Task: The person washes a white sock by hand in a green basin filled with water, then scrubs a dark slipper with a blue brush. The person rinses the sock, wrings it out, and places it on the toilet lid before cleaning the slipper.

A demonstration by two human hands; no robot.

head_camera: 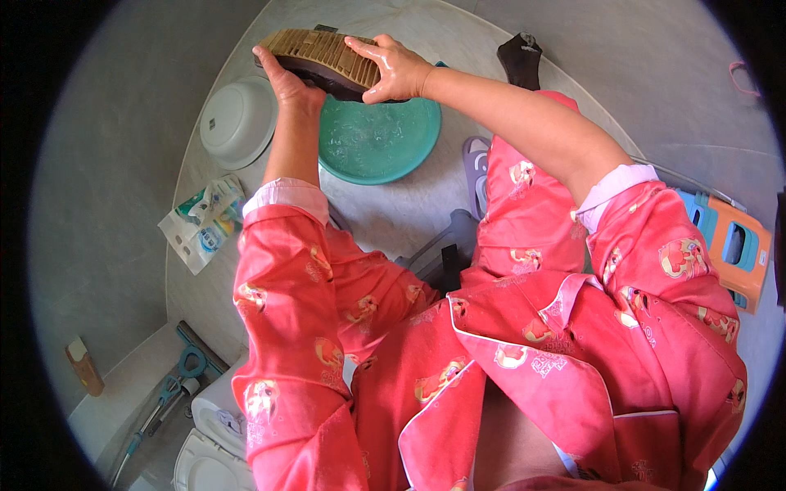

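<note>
A dark shoe with a ribbed tan sole (325,55) is held sole up above the far side of a round green basin (377,138) of cloudy, slightly foamy water. My left hand (291,83) grips one end from below, thumb along the edge. On the other end lies my right hand (393,67), wet, its fingers spread over the sole and side. A second dark item, perhaps a shoe (521,58), rests on the floor at the upper right; its kind is unclear. The underside of the held shoe's upper is mostly hidden.
A white basin (236,123) lies left of the green one, near a plastic detergent pouch (206,221). Orange and blue plastic stools (737,245) stand at the right. A mop (169,386) and a white toilet (212,460) are at the lower left. A purple slipper (476,175) is by my right leg.
</note>
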